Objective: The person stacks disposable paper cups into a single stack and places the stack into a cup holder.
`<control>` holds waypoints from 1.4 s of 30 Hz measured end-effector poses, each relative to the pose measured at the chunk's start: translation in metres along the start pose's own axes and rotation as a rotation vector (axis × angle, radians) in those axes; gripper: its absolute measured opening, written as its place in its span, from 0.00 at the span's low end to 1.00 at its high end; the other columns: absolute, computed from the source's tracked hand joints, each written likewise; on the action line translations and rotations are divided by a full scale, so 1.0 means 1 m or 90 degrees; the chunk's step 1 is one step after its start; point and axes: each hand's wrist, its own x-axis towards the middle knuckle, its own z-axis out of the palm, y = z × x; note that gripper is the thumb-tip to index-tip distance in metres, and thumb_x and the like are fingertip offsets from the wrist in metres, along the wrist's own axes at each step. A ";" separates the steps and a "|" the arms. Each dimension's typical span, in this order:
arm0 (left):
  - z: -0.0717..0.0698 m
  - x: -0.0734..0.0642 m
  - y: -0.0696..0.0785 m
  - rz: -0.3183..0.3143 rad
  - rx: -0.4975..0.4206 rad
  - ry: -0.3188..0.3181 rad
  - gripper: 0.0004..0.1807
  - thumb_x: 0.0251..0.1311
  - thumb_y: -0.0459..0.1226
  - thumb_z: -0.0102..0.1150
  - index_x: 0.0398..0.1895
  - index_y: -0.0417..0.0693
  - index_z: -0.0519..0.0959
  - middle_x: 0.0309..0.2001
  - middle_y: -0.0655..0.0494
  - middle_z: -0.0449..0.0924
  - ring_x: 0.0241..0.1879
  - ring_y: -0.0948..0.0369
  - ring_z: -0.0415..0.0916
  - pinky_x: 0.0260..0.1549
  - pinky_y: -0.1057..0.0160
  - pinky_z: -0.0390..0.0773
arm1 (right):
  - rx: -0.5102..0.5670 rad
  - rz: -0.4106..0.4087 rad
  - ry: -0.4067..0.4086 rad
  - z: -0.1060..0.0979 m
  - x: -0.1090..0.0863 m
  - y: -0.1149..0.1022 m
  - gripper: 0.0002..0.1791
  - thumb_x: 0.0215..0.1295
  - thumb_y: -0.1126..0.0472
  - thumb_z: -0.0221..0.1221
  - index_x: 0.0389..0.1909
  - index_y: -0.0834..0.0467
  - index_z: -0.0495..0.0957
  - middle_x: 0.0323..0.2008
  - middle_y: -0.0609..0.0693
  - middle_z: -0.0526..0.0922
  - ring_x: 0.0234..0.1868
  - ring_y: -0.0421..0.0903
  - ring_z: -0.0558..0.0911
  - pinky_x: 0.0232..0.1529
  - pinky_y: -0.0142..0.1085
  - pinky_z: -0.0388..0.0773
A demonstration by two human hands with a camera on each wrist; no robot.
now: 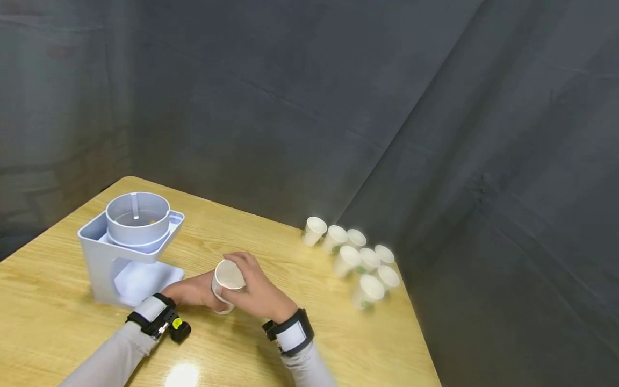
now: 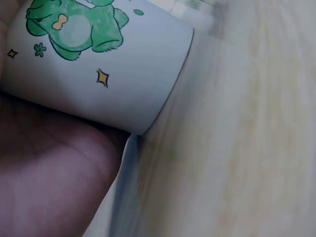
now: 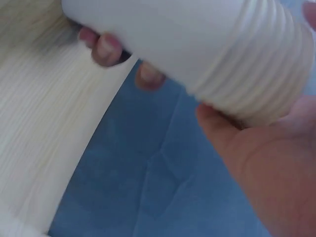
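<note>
Both hands hold a stack of nested white paper cups (image 1: 229,275) in front of me, over the table. My left hand (image 1: 197,291) wraps around the lower body of the stack; its fingertips (image 3: 107,48) show past the far side in the right wrist view. At the top, my right hand (image 1: 263,293) grips the stacked rims, with its fingers across the far edge and its thumb on the near one. Several rolled rims (image 3: 252,61) lie close together there. A green cartoon animal print (image 2: 81,29) decorates the outer cup in the left wrist view.
A pale stand (image 1: 99,269) with a round bowl (image 1: 137,232) set in its top and a flat base (image 1: 150,282) is left of my hands. Several single paper cups (image 1: 348,259) stand upright at the table's right. Dark curtains (image 1: 271,107) hang behind the wooden table (image 1: 232,226).
</note>
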 end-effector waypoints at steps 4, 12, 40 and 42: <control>0.003 0.000 -0.001 -0.006 0.004 0.016 0.48 0.43 0.35 0.72 0.68 0.37 0.56 0.58 0.43 0.71 0.54 0.55 0.69 0.57 0.55 0.66 | -0.012 0.058 0.019 -0.013 -0.016 0.014 0.36 0.67 0.36 0.49 0.72 0.42 0.55 0.69 0.44 0.62 0.67 0.45 0.66 0.63 0.45 0.69; 0.001 0.000 -0.001 -0.019 0.009 0.035 0.51 0.41 0.34 0.72 0.69 0.36 0.54 0.61 0.42 0.69 0.59 0.50 0.66 0.62 0.43 0.61 | -0.061 0.184 0.170 -0.069 -0.061 0.063 0.33 0.67 0.39 0.51 0.68 0.50 0.65 0.67 0.49 0.68 0.68 0.51 0.67 0.66 0.53 0.64; 0.000 0.000 0.002 -0.013 0.020 0.034 0.51 0.41 0.33 0.72 0.69 0.36 0.53 0.61 0.41 0.68 0.60 0.48 0.65 0.62 0.42 0.61 | -0.122 0.420 0.193 -0.109 -0.131 0.151 0.28 0.62 0.58 0.60 0.62 0.63 0.70 0.59 0.63 0.74 0.59 0.62 0.73 0.57 0.58 0.70; 0.000 0.000 0.001 -0.011 0.021 0.035 0.51 0.41 0.33 0.72 0.69 0.36 0.54 0.61 0.41 0.69 0.60 0.49 0.66 0.61 0.43 0.61 | -0.098 0.417 0.150 -0.104 -0.124 0.143 0.28 0.64 0.54 0.59 0.61 0.64 0.70 0.60 0.63 0.75 0.57 0.61 0.75 0.57 0.57 0.71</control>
